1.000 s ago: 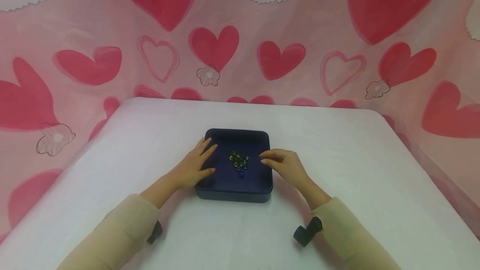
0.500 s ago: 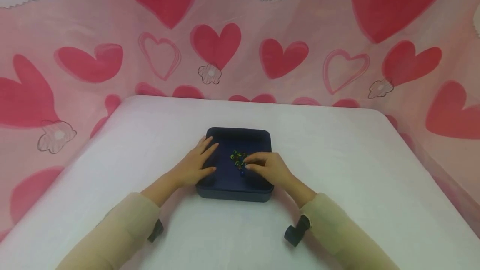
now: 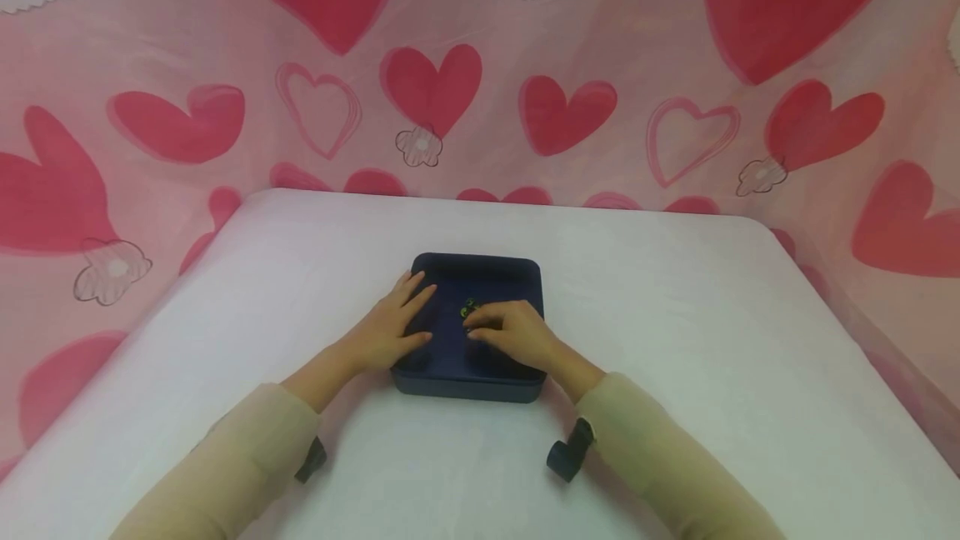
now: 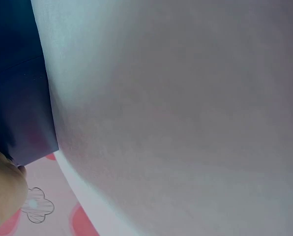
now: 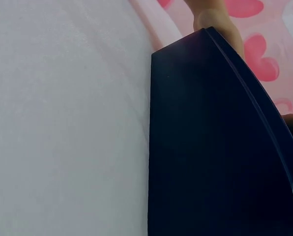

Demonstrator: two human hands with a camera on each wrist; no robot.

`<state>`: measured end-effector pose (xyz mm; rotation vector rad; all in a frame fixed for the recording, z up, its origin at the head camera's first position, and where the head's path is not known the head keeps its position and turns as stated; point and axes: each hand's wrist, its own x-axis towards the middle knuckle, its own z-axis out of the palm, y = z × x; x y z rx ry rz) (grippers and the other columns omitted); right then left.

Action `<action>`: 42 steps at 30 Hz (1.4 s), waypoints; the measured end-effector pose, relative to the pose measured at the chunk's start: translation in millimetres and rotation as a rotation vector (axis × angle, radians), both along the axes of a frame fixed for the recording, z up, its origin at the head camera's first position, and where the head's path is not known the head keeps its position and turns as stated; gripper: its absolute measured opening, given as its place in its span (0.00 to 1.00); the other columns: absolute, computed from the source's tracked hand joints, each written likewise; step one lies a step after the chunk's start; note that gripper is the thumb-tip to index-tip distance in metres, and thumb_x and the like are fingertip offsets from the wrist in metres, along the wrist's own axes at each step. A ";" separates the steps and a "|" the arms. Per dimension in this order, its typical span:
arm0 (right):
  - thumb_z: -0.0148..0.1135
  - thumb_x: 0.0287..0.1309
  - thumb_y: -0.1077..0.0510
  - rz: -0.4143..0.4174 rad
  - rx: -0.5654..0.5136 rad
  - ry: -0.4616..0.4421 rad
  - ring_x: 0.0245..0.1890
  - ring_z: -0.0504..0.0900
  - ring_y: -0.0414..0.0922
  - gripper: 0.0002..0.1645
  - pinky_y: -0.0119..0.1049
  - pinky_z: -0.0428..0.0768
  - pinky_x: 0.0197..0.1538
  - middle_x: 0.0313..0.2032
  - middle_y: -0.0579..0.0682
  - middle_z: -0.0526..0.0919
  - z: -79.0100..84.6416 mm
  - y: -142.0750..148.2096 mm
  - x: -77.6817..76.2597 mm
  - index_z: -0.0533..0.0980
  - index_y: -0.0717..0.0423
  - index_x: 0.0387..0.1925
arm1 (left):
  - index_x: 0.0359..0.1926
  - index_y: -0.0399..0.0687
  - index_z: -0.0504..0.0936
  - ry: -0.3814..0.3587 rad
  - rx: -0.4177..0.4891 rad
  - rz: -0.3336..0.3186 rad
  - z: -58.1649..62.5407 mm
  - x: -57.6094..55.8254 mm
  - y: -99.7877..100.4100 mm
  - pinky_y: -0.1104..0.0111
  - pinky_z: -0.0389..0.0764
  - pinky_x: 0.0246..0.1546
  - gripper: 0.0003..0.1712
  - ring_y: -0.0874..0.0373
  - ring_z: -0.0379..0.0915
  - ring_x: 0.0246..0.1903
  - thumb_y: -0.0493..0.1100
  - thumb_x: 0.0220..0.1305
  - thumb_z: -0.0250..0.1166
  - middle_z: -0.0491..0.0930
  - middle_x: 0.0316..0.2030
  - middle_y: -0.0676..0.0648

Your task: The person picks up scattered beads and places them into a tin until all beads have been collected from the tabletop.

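Note:
My left hand lies over the left rim of a dark blue square box on the table, fingers spread and straight. Inside the box is a small cluster of glass marbles, green and yellow where they show. My right hand reaches in over the right rim and covers most of the cluster, its fingers bent and the thumb and fingertips pinching at a marble. In the right wrist view the box's side wall fills the middle, and part of a hand shows beyond its top corner.
The box stands near the middle of a table with a white cover. Behind it hangs a pink cloth with red hearts. A dark wrist camera hangs below the right sleeve, another below the left sleeve.
My right hand has moved left from the box's right side to over the marbles, hiding most of them. My left hand has stayed on the left rim.

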<state>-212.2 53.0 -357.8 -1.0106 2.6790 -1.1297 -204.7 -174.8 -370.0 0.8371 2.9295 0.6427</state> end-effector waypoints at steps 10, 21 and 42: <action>0.61 0.48 0.58 0.046 0.107 0.014 0.37 0.77 0.37 0.10 0.31 0.72 0.41 0.34 0.43 0.81 -8.7 -9.3 -1.8 0.79 0.53 0.35 | 0.64 0.42 0.51 -0.013 0.008 0.004 1.2 1.5 1.6 0.50 0.46 0.57 0.38 0.48 0.28 0.63 0.49 0.58 0.55 0.40 0.65 0.41; 0.60 0.48 0.58 0.115 0.232 0.024 0.39 0.77 0.39 0.10 0.33 0.71 0.44 0.35 0.44 0.81 -10.4 -12.4 -3.2 0.79 0.54 0.36 | 0.65 0.44 0.50 -0.022 0.007 0.016 -0.2 1.0 0.3 0.51 0.45 0.57 0.38 0.48 0.28 0.63 0.49 0.58 0.55 0.40 0.65 0.42; 0.60 0.48 0.59 0.181 0.385 0.131 0.40 0.77 0.40 0.11 0.33 0.71 0.45 0.37 0.45 0.81 -11.7 -15.3 -2.8 0.79 0.53 0.37 | 0.63 0.40 0.52 0.042 0.044 -0.021 -4.4 -0.6 -0.6 0.49 0.47 0.56 0.36 0.47 0.29 0.63 0.49 0.58 0.54 0.42 0.64 0.39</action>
